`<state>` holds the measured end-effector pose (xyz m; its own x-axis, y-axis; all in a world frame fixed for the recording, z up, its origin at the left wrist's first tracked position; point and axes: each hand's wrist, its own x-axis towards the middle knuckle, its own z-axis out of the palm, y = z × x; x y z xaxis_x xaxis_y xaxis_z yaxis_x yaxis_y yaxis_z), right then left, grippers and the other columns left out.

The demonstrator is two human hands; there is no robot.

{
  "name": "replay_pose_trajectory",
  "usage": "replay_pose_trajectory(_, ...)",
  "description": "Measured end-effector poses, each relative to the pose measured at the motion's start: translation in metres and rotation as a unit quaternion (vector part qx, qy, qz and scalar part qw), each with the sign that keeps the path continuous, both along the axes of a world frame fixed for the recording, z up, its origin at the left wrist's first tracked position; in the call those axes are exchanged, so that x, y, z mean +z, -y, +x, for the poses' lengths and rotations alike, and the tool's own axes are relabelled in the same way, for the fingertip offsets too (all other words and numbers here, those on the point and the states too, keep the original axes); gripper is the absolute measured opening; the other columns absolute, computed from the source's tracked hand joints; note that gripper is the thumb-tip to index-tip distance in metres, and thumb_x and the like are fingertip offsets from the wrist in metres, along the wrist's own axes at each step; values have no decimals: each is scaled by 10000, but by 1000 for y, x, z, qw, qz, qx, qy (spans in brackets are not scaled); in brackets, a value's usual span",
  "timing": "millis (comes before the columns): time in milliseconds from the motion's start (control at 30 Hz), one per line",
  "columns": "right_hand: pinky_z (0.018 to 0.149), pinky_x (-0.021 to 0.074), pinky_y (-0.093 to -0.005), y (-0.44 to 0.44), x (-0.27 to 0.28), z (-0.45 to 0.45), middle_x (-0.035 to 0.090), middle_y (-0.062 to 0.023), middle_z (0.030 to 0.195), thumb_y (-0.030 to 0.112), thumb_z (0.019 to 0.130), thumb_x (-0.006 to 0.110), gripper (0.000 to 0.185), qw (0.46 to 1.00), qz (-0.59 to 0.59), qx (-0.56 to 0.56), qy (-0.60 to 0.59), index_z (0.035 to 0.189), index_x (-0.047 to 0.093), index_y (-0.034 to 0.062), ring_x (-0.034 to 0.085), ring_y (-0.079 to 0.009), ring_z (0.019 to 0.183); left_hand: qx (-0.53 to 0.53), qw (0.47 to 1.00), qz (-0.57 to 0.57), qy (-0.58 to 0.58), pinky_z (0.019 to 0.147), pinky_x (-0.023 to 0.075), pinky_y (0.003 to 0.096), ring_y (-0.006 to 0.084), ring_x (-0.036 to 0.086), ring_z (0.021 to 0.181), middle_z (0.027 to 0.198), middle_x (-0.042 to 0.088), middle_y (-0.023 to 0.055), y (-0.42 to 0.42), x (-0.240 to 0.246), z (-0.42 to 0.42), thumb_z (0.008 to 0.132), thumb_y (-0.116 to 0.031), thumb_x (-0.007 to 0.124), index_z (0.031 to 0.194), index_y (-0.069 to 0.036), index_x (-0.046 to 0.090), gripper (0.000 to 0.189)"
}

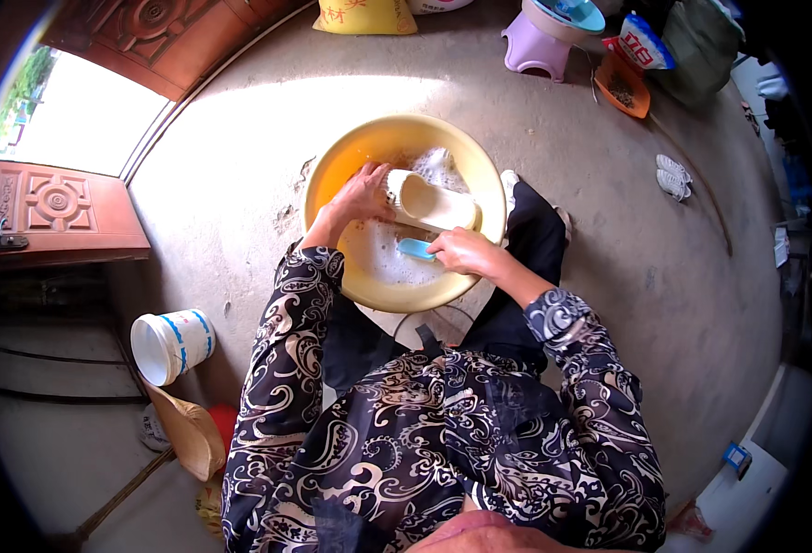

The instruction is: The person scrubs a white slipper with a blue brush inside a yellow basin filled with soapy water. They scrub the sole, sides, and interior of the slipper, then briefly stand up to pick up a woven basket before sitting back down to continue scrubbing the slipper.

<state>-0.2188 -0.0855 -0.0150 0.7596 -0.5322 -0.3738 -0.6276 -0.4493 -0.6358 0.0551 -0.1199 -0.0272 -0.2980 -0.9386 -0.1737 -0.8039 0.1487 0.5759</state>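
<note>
A cream slide slipper (444,209) lies over the soapy water in a yellow plastic basin (406,302), which is in front of me between my legs. My left hand (363,195) grips the slipper by its left end. In my right hand (467,250) is a light blue scrubbing brush (416,249), just below the slipper's near side; its bristles are hidden. White suds (439,166) float at the basin's far side, and more foam lies under the brush.
A white bucket (188,337) lies tipped on the floor at left. Open carved wooden doors (67,204) stand beyond. White shoes (673,177), an orange dustpan (624,88) holding debris, a purple stool (536,47) and a yellow sack (366,17) are further off.
</note>
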Motion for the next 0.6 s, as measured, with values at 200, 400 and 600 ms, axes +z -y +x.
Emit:
replay_pose_trajectory(200,811,543,-455,19,74,-25,698,-209,924,153,903,504,285,985,-83,-143,39,1084,718,97,686,-374,847,-37,995,97,0,1110,372,390,316,446,1301,1363,494,159,18,-1,25,559,-277,857,1431,-122,430,983)
replay_pose_trajectory(400,811,553,-472,53,12,42,697,-216,926,166,930,433,337,980,-173,-99,-11,1137,697,138,688,-386,841,-85,988,131,19,1076,395,374,315,478,1280,1375,512,160,37,40,4,550,-259,846,1413,-124,463,954)
replay_pose_trajectory(600,833,546,-474,50,27,-2,686,-239,1010,173,921,498,308,987,-74,-141,-17,1150,703,149,680,-393,898,-80,987,141,16,1032,420,398,332,505,1250,1369,521,159,34,33,7,541,-256,863,1457,-196,395,1030)
